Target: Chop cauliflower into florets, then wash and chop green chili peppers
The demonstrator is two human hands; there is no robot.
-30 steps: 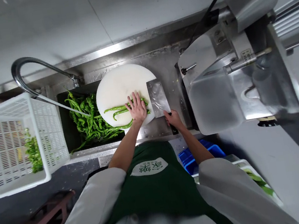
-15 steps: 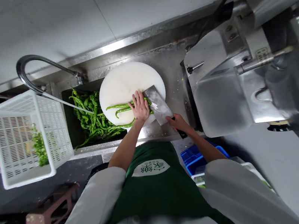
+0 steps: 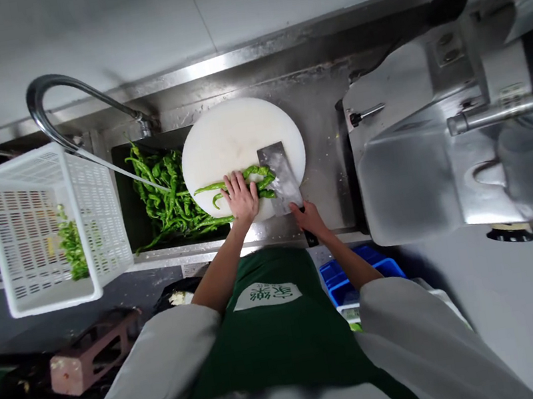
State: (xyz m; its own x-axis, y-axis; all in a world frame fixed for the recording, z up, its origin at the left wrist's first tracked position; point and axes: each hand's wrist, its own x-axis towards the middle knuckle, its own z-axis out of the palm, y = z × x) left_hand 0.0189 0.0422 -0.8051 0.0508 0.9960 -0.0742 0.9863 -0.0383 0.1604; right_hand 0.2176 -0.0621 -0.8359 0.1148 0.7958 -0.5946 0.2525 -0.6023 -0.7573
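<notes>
Several long green chili peppers point(image 3: 259, 172) lie sideways across a round white cutting board point(image 3: 230, 131). My left hand point(image 3: 241, 198) is closed over their middle and presses them against the board, hiding part of them. In my right hand point(image 3: 308, 217) is the dark handle of a cleaver point(image 3: 281, 173), the fingers wrapped round it. Its wide blade rests on the board just beyond the right ends of the peppers, close to them. More green chili peppers point(image 3: 165, 195) fill the sink basin, left of the board and partly under its edge.
A white plastic basket point(image 3: 49, 298) with chopped green pieces point(image 3: 72, 247) stands at the left. The curved faucet point(image 3: 77, 88) reaches over the basin. A metal machine point(image 3: 406, 184) borders the counter on the right. Blue trays point(image 3: 383, 268) sit low beside my right arm.
My left hand has shifted left along the peppers, baring their right ends. The cleaver has turned more upright and sits farther right of my left hand. The camera view has shifted a little.
</notes>
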